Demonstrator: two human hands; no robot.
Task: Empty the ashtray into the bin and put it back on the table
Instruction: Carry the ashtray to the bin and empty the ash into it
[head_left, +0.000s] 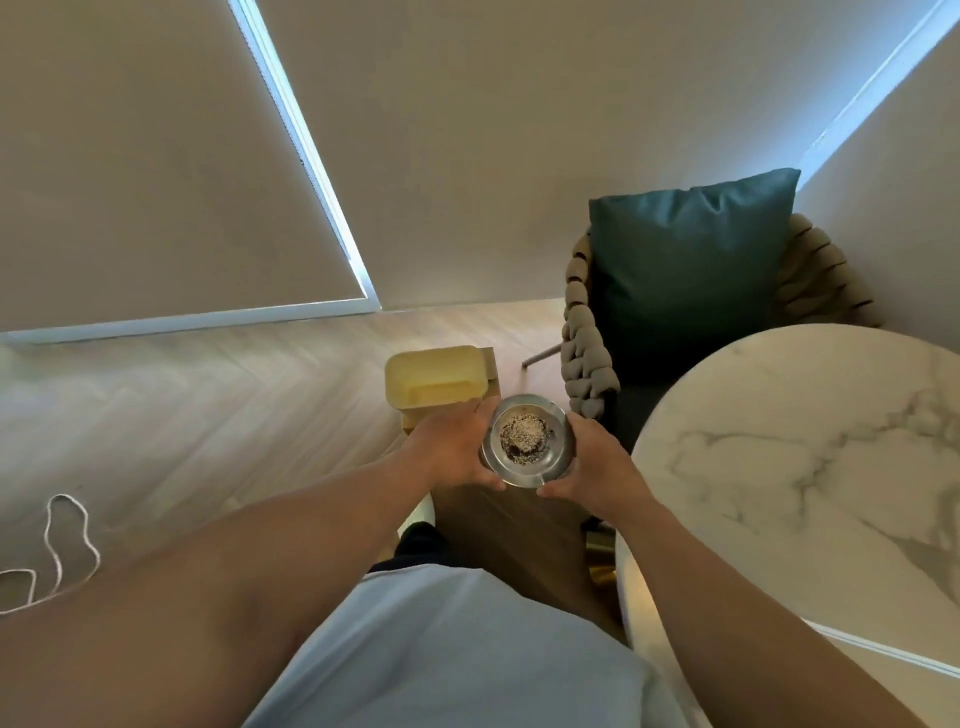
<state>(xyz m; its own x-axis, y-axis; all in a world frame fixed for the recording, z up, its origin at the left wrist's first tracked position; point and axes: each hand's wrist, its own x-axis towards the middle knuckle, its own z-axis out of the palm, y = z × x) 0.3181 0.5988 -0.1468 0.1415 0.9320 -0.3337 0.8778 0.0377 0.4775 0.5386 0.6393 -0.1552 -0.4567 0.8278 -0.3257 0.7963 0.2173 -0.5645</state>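
Note:
A round metal ashtray (525, 441) with a heap of grey and dark ash in its bowl is held level in the air between both hands. My left hand (451, 447) grips its left rim and my right hand (592, 460) grips its right rim. Just beyond the ashtray, on the wooden floor, stands a yellow bin (435, 379) with its lid down. The round white marble table (810, 457) is to the right of my right hand.
A woven armchair (587, 353) with a teal cushion (685, 260) stands behind the table, near the bin. A white cord (62, 540) lies looped on the floor at the left. Window blinds cover the far wall.

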